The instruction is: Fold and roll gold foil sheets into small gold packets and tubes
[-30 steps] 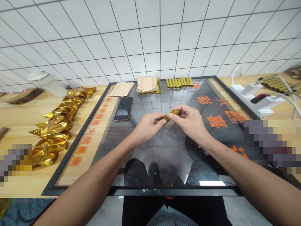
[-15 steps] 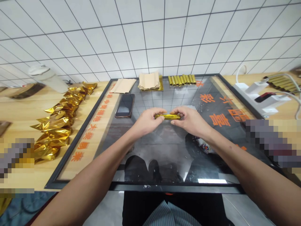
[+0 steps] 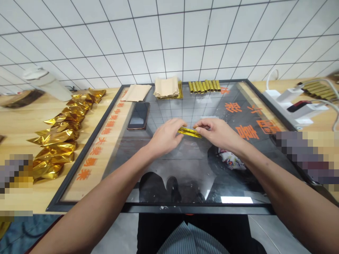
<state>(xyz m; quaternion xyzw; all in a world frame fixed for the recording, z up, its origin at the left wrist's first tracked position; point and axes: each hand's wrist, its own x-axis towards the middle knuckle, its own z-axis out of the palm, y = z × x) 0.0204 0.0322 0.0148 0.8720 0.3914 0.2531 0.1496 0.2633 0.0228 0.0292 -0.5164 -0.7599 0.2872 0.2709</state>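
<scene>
Your left hand (image 3: 169, 135) and right hand (image 3: 217, 132) pinch ends of gold foil roll (image 3: 190, 132), mid-frame; uneven finger pressure could crumple it.

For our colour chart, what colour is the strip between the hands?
The strip is shiny gold; head view.

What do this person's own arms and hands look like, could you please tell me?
Both the left hand and right hand are bare, without gloves; no ring, watch or bracelet shows. The forearms are bare too, with no sleeves in view.
</scene>
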